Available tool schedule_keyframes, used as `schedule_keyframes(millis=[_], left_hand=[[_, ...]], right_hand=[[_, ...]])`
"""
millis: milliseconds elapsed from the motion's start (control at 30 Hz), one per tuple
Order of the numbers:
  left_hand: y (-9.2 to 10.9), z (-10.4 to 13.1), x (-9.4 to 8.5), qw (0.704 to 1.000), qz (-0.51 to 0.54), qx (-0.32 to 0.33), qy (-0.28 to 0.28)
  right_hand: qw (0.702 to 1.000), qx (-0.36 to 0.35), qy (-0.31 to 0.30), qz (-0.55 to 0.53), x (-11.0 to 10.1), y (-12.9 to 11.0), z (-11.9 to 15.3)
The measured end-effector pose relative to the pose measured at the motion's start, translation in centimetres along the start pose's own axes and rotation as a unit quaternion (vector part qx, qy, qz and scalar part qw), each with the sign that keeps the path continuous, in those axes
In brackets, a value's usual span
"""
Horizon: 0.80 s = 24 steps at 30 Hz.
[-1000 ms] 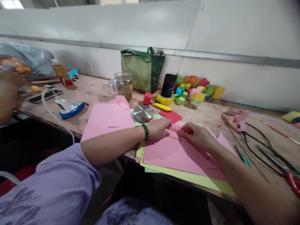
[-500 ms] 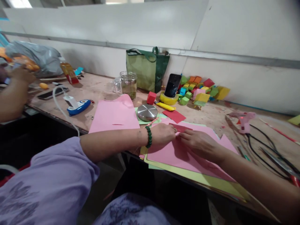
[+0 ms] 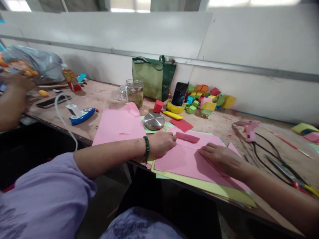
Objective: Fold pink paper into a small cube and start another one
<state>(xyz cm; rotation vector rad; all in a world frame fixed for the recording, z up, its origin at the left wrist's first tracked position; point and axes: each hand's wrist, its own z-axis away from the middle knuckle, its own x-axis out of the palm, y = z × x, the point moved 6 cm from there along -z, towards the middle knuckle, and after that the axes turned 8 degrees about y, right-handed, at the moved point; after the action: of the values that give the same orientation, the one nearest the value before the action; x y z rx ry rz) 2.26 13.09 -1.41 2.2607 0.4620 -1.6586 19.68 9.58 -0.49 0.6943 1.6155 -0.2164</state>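
Note:
A pink paper sheet [image 3: 181, 162] lies on a stack of coloured sheets at the table's front edge. Near its upper part shows a dark red paper strip [image 3: 188, 137]. My left hand [image 3: 161, 144], with a green bead bracelet [image 3: 146, 148] at the wrist, rests at the strip's left end. Its fingers are curled, and whatever is between them is hidden. To the right, my right hand [image 3: 221, 158] lies flat on the pink sheet with its fingers stretched out, apart from the strip. A round metal tin [image 3: 154, 121] sits just beyond my left hand.
Past the tin are a red paper piece [image 3: 183, 125], a yellow cutter [image 3: 173, 115], a phone [image 3: 179, 94] and a pile of coloured paper cubes [image 3: 199, 96]. On the right lie a pink glue gun [image 3: 251, 127] and scissors [image 3: 281, 167]. Another person's hand [image 3: 18, 83] is at far left.
My hands have moved apart: the left hand to the left, the right hand slightly right. More of the red strip now shows between them. The camera view has shifted a little.

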Motion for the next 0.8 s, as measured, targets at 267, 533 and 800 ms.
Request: schedule_keyframes(millis=[267,533,800], left_hand=[[-0.3,-0.4,0.2,1.0,0.021,-0.014,0.016],[-1.9,-0.8,-0.8,0.988,0.075,-0.136,0.011],[-5.5,-5.5,1.3,0.948,0.173,-0.259,0.065]], right_hand=[[0.999,0.037,-0.022,-0.009,0.7,-2.2,-4.9],[0.978,0.201,-0.042,-0.039,0.3,0.9,-1.9],[0.954,0.286,0.007,-0.09,1.3,3.0,-4.8]])
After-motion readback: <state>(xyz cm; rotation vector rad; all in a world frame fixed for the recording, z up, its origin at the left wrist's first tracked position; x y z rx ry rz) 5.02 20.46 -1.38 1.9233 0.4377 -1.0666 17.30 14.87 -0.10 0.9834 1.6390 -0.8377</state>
